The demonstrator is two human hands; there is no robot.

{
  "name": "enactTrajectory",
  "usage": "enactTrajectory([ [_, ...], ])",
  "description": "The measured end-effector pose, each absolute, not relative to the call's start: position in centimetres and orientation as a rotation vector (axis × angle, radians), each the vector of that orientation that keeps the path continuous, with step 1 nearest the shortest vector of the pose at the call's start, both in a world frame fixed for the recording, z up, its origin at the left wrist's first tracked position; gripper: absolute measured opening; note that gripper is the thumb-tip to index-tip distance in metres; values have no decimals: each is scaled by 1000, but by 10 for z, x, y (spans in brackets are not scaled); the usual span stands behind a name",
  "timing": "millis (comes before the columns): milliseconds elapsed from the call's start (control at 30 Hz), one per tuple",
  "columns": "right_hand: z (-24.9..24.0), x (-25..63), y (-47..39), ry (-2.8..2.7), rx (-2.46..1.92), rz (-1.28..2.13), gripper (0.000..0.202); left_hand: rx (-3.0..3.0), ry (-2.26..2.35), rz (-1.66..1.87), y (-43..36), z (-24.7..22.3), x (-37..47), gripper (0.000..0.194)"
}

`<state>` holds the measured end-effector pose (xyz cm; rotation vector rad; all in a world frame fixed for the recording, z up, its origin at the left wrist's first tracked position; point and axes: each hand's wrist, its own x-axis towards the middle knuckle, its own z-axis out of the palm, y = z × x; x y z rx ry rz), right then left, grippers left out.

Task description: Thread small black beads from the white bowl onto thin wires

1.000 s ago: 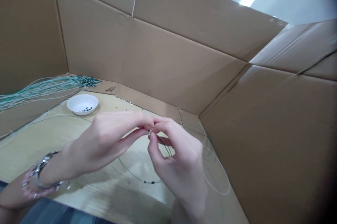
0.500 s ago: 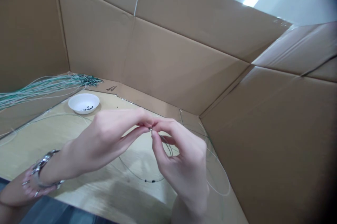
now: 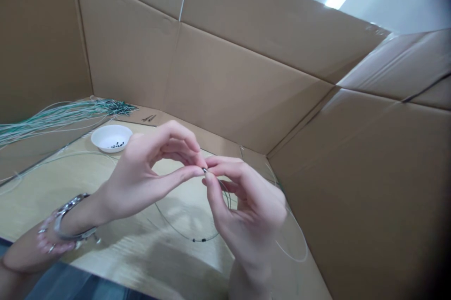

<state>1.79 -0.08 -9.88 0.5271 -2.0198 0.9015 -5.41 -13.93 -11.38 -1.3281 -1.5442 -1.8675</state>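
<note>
Fingertips of both hands meet over the table. My left hand [image 3: 150,180] pinches a small dark bead-like piece [image 3: 205,170] between thumb and index finger, the other fingers curled above. My right hand [image 3: 248,206] is closed on a thin cord [image 3: 225,188], its thumb and index finger pressed right beside the small piece. Whether the cord runs through that piece is too small to tell. Below the hands the cord hangs in a loop with a few small black beads [image 3: 199,240] on it.
A white bowl [image 3: 99,139] with several small black beads stands at the left back. Behind it lies a bundle of green and white cords [image 3: 66,114]. Small dark metal tools [image 3: 149,118] rest near the back cardboard wall [image 3: 229,84]. Another pale cord loop [image 3: 301,236] lies right.
My left hand has rolled so its fingers lift and arch above the thumb, exposing the small dark piece. The right hand has shifted slightly right, still pinching.
</note>
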Motion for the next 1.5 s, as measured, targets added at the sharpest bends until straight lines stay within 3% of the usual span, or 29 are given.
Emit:
enactTrajectory([
  [333,-102,15,3,-1920,516,815,19,-1289,-1516,-1856,-137,-114,-53,29],
  [833,-100,15,-1,-1909,447,590,21,-1267,-1527,-1422,-137,-121,-56,25],
  [1500,-100,19,-4,-1919,392,680,18,-1294,-1490,-2022,-135,-112,-52,31],
])
